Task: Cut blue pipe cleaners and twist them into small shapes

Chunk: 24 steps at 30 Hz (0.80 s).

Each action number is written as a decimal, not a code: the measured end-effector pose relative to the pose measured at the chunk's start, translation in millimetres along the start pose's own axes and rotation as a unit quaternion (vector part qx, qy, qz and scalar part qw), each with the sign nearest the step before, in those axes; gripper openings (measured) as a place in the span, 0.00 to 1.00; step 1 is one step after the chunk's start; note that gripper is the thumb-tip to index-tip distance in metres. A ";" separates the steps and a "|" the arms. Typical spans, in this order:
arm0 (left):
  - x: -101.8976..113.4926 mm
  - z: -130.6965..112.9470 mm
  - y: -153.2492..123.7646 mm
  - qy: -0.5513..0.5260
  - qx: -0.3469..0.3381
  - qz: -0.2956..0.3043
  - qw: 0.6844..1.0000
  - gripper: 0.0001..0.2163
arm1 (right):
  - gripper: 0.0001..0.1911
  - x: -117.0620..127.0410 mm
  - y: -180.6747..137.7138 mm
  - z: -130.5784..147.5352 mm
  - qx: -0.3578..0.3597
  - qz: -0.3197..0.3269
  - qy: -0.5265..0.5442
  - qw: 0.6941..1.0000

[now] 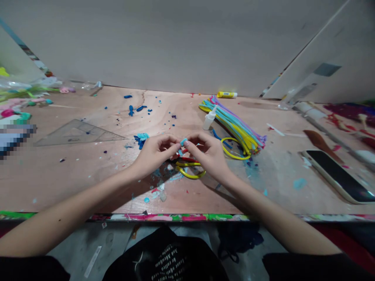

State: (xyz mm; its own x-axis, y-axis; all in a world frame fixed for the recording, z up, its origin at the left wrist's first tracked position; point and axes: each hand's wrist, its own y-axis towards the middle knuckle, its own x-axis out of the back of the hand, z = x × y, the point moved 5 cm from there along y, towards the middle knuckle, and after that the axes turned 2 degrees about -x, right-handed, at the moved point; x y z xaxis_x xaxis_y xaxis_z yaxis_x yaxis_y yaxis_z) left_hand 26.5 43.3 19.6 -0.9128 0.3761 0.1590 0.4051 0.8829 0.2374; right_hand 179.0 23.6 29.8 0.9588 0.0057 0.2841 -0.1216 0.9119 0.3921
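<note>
My left hand and my right hand meet over the middle of the table. Between the thumbs and fingertips of both is a small light-blue piece, pinched from each side; its material is too small to make out. Just below the hands lie yellow loops with something red beside them, partly covered by my fingers. Left of my left hand sits a small heap of light and dark blue scraps. A white squeeze bottle stands behind my right hand.
A bundle of coloured pipe cleaners lies at right, with a yellow ring beside it. A yellow glue stick is by the back wall. At left rests a clear set square; at right, a phone and brown tool.
</note>
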 end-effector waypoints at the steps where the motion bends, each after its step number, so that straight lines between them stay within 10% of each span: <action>1: -0.1 -0.2 -0.4 0.008 -0.004 -0.001 1.000 0.07 | 0.09 -0.8 0.1 -0.8 -0.008 0.004 0.014 1.000; 17: -4.5 -5.0 -4.1 0.061 -0.017 0.006 0.998 0.06 | 0.08 -1.0 0.7 -2.4 -0.013 0.006 0.045 0.999; 24: 5.2 -28.9 -8.7 0.244 -0.158 -0.056 0.955 0.03 | 0.11 -0.8 3.6 -0.3 -0.013 0.053 0.097 0.994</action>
State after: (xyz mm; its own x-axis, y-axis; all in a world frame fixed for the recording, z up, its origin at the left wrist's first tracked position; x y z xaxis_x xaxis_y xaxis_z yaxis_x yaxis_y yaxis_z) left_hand 19.7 29.4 46.0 -0.8500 0.0393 0.5252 0.3715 0.7516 0.5450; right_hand 177.8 27.0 30.8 0.9727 0.1795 0.1469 -0.2205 0.9122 0.3453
